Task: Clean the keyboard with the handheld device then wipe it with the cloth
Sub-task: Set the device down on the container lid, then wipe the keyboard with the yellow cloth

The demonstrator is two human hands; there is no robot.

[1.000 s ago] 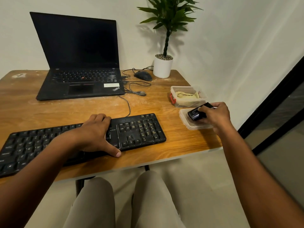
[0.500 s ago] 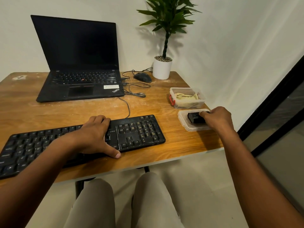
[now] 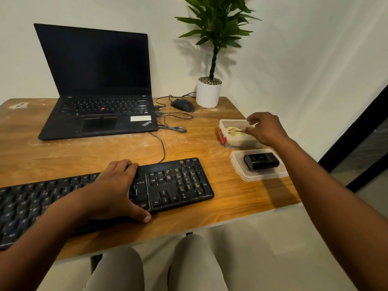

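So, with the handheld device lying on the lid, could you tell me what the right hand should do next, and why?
Probably lower the right hand into the open container and pinch the cloth. The handheld device lies on the lid, the hand's spread fingers hover over the cloth holding nothing, and the left hand rests on the keyboard, ready for wiping.

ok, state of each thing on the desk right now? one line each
laptop: lid open, screen dark
keyboard: flat on desk, left hand resting on it
handheld device: lying on the container lid, not held
container: open, cloth inside
right hand: empty, fingers spread over the container
mouse: idle, cable attached
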